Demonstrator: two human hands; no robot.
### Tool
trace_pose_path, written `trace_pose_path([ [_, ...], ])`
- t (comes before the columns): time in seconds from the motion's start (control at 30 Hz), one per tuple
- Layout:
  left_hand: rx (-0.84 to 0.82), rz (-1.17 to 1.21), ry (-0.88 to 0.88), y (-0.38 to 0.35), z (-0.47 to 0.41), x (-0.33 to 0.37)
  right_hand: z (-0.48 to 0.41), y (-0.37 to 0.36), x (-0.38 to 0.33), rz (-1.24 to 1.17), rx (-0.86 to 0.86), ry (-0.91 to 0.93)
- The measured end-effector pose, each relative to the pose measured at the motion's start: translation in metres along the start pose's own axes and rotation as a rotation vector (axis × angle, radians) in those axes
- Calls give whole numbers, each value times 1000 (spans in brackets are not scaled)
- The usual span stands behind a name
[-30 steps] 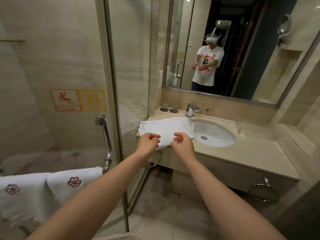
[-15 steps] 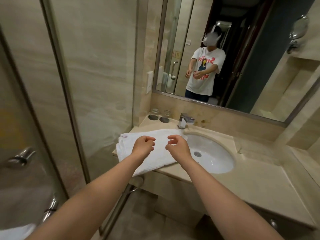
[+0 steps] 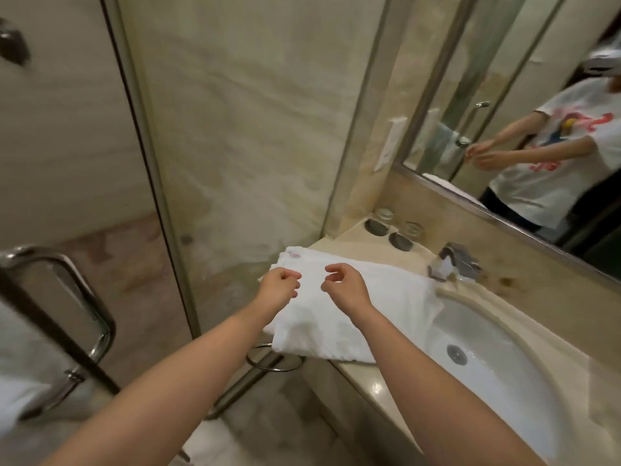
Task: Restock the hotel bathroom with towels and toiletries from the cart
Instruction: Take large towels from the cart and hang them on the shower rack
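Both left hand (image 3: 279, 288) and right hand (image 3: 347, 288) now off the towel (image 3: 398, 299).

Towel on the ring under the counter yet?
No, the folded white towel lies on the countertop beside the sink basin; the towel ring below holds nothing.
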State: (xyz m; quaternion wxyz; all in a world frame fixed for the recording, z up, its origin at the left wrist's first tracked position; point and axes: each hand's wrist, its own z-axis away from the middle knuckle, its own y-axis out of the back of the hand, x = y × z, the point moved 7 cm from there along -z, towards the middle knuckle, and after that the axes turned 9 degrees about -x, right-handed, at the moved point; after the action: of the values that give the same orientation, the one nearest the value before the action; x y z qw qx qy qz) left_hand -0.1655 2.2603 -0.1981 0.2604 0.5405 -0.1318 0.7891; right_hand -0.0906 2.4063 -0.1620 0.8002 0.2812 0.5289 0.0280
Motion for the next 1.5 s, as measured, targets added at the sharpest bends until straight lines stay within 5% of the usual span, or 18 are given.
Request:
trace_pose_path([
  [0.53, 395, 188, 436, -26, 4, -130, -71, -72, 86, 564, -733, 163],
  [0.73, 446, 376, 534, -49, 12, -151, -74, -78, 97, 727, -821, 279],
  [1.1, 455, 837, 440, -63, 3, -136, -88, -63, 91, 204, -847, 49],
  [1.3, 475, 380, 344, -55, -12, -103, -97, -44, 84, -45, -778, -197],
  [1.5, 347, -309, 350, -56, -41, -75, -133, -19, 64, 18, -543, -51],
])
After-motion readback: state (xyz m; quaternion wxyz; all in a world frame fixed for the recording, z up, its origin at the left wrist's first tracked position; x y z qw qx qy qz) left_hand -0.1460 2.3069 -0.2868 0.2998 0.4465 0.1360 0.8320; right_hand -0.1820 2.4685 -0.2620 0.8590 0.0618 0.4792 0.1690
